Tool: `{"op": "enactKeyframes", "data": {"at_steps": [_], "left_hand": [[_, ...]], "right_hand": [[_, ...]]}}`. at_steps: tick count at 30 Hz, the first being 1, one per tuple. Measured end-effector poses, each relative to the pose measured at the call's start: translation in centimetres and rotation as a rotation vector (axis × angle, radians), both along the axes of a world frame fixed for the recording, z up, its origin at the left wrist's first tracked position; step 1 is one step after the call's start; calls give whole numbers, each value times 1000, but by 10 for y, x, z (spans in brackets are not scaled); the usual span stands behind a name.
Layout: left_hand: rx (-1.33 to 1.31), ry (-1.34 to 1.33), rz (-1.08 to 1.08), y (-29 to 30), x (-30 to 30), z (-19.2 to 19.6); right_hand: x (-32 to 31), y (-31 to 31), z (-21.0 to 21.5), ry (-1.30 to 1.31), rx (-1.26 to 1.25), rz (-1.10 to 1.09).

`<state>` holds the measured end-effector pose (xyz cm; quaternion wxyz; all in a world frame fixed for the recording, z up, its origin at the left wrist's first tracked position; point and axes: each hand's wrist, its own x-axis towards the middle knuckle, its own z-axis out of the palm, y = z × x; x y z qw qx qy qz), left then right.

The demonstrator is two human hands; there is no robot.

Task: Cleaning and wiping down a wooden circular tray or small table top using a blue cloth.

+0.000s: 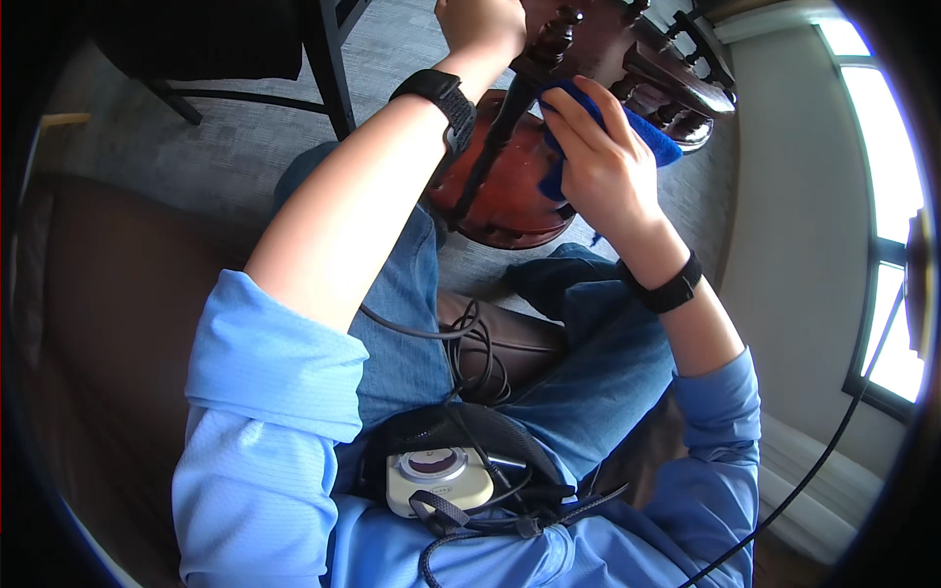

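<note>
A dark, glossy wooden stand with turned spindles [555, 37] and a rounded red-brown lower shelf [524, 211] stands in front of my knees. My right hand [613, 167] is closed on a blue cloth [652, 140], its fingers pressing the cloth against the stand's wood. Part of the cloth hangs below the fingers, over the shelf. At the top edge of the picture my left hand [482, 24] is beside the stand's upper left side. Its fingers are mostly cut off by the frame, so what they touch is hidden.
A black chair [328, 73] stands at the upper left on grey carpet [245, 147]. Black cables [480, 343] run over my lap, by a cream-coloured device [438, 490] at my waist. A brown sofa [127, 294] is on the left; a bright window [877, 157] is on the right.
</note>
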<state>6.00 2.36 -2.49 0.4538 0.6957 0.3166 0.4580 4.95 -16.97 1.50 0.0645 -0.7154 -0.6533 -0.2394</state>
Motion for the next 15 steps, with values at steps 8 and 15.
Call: {"op": "enactKeyframes", "data": {"at_steps": [8, 15], "left_hand": [[-9, -30, -16, -5, 1, 7], [-5, -34, -35, -3, 0, 7]], "right_hand": [[-1, -7, 1, -10, 27, -38], [2, -19, 1, 5, 43, -65]]}}
